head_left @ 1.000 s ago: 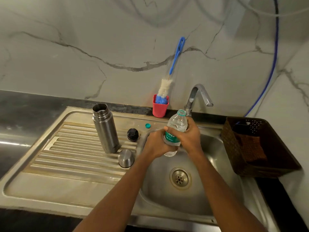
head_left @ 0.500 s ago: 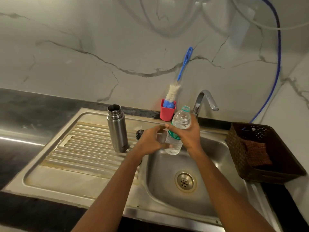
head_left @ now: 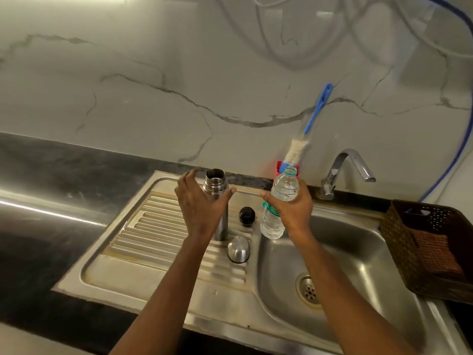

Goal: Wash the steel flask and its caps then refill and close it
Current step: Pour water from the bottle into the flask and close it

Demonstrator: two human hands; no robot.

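The steel flask (head_left: pixel 216 184) stands upright and uncapped on the ribbed drainboard (head_left: pixel 158 234). My left hand (head_left: pixel 202 208) is spread around its upper body, thumb on the right side and fingers on the left, not closed on it. My right hand (head_left: pixel 294 211) grips a clear plastic water bottle (head_left: pixel 284 187) with a green neck ring, uncapped and tilted slightly, held between the flask and the sink basin. The black inner cap (head_left: pixel 247 215) lies to the right of the flask. Nearer to me, the steel outer cap (head_left: pixel 238 249) sits on the drainboard.
A red cup (head_left: pixel 280 167) holding a blue-handled bottle brush (head_left: pixel 317 111) stands at the wall behind the bottle. The tap (head_left: pixel 343 165) arches over the sink basin (head_left: pixel 353 252). A brown basket (head_left: pixel 399 242) sits at the right, with a blue hose (head_left: pixel 453 155) behind it.
My left hand has let go of the water bottle and moved left around the flask. My right hand has carried the bottle up and left, away from the basin.
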